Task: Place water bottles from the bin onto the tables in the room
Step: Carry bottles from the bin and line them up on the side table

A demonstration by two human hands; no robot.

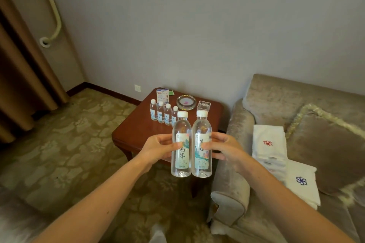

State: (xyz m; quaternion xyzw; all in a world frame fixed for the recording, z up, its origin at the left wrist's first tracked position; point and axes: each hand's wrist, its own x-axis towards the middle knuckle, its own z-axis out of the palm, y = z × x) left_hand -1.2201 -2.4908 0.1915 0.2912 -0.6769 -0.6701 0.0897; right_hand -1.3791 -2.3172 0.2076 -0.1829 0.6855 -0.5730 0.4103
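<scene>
In the centre of the frame the left hand [158, 149] grips the left bottle [181, 159] and the right hand [225, 150] grips the right bottle [201, 134]. Both bottles are upright, side by side and touching, and held in the air in front of the wooden table [138, 134]. Each thumb lies across a label and covers part of the print, while the curled fingers go round the far side of the bottles and are mostly hidden. Four bottles [161, 111] stand in a row on the table just above the hands, the rightmost partly behind the left bottle's cap. The held bottles and hands hide the table's near right corner. Toward the back of the table are a round glass ashtray [186, 102], a clear square dish [204, 105] and a small card [163, 94] whose print is too small to read. At right, folded towels [268, 140] lie on a sofa [237, 124] that the frame edge cuts off.
</scene>
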